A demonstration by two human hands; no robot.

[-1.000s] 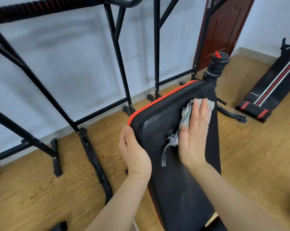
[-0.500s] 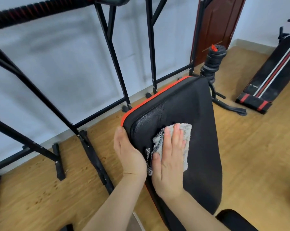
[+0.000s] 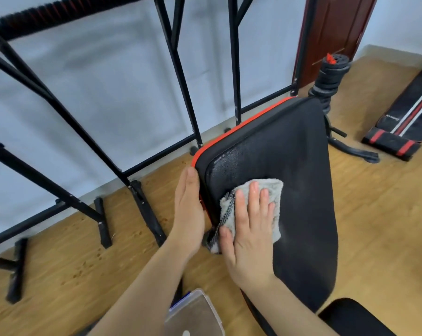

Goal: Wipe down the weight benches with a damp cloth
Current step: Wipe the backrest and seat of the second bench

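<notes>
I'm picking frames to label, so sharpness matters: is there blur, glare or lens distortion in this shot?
Head view: the foam-wrapped bar at top left is smeared with motion blur; the rack uprights splay from wide-angle distortion; the bench pad shows a soft wet sheen, no harsh glare; the right hand and cloth look fairly sharp.

A home gym: padded weight bench (image 3: 290, 166), black pull-up frame (image 3: 180, 69), stacked weight plates (image 3: 331, 73), wooden floor (image 3: 374, 214).

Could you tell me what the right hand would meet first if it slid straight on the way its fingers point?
The right hand would likely meet only bare black padded bench backrest, then its rounded top edge; depth is unclear.
</notes>
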